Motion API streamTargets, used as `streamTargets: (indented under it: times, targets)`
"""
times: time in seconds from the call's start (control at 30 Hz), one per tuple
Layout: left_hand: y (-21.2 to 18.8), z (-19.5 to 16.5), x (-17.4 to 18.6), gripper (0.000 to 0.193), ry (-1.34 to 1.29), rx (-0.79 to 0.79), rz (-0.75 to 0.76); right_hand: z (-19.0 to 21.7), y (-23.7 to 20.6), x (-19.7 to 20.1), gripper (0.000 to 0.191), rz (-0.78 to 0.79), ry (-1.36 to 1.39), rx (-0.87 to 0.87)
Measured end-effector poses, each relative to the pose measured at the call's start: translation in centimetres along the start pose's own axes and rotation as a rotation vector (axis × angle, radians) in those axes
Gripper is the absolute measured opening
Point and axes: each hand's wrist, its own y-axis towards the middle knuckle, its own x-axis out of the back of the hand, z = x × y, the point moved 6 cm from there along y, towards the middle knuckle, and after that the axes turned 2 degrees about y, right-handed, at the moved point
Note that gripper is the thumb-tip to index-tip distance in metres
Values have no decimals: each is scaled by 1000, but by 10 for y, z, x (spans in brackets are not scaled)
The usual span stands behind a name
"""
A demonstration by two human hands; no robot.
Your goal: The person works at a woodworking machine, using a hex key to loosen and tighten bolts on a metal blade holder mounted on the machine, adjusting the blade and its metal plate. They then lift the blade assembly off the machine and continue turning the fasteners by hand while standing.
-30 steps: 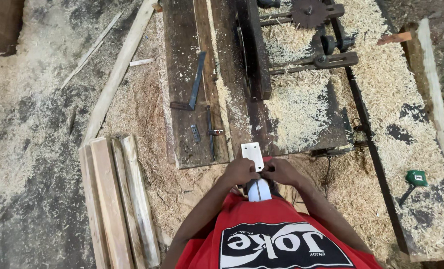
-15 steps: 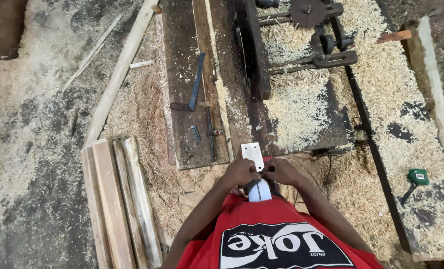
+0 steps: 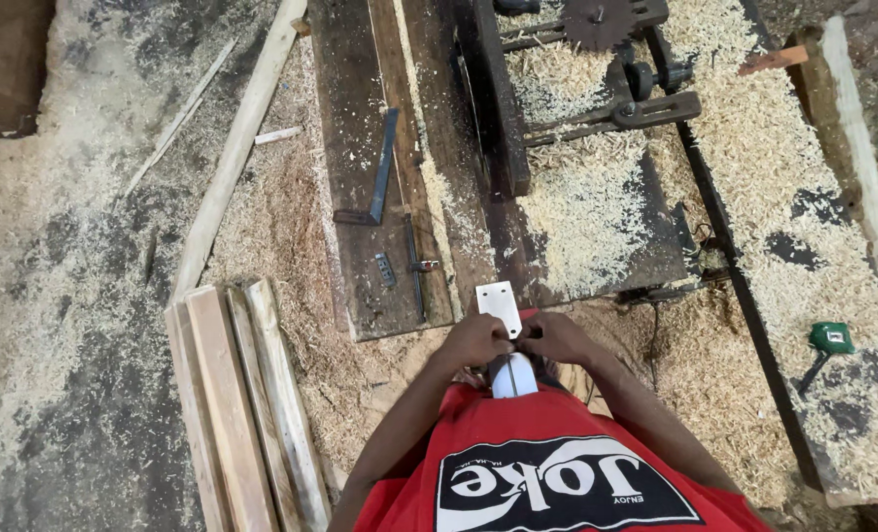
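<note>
Close in front of my red shirt, my left hand [image 3: 474, 341] and my right hand [image 3: 554, 338] meet on a small white flat piece [image 3: 499, 304] with rounded corners and small holes. Both hands grip its lower part, fingers curled together. A white rounded part [image 3: 513, 376] shows below the hands, against my body; what it joins to is hidden. The hands hover above the near end of a dark wooden saw bench [image 3: 360, 148] and the sawdust-covered floor.
A circular saw blade [image 3: 598, 22] sits at the far end of the bench amid heaps of shavings. A dark metal square [image 3: 378, 187] lies on the bench. Several pale planks [image 3: 237, 404] lie on the floor at left. A green tape measure [image 3: 830, 338] rests at right.
</note>
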Motion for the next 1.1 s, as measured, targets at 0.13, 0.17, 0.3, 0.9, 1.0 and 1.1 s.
streamTargets:
  times: [0.13,0.17,0.3,0.9,1.0,1.1]
  targets:
    - [1,-5,2,26,-52,-103,-71,7,-2,1,22,5,-26,30]
    - [1,-7,3,28,-135,-147,-63,10,-2,3,22,-1,-31,42]
    - [-1,3,5,31,64,59,-42,11,-6,5,23,29,109,-46]
    - [-1,4,0,23,-5,-133,-106,8,-2,2,24,-32,13,68]
    - [-5,-11,6,23,-136,-303,-121,3,-1,0,24,-24,18,38]
    - [-5,2,5,28,0,38,-42,2,1,0,23,-13,22,59]
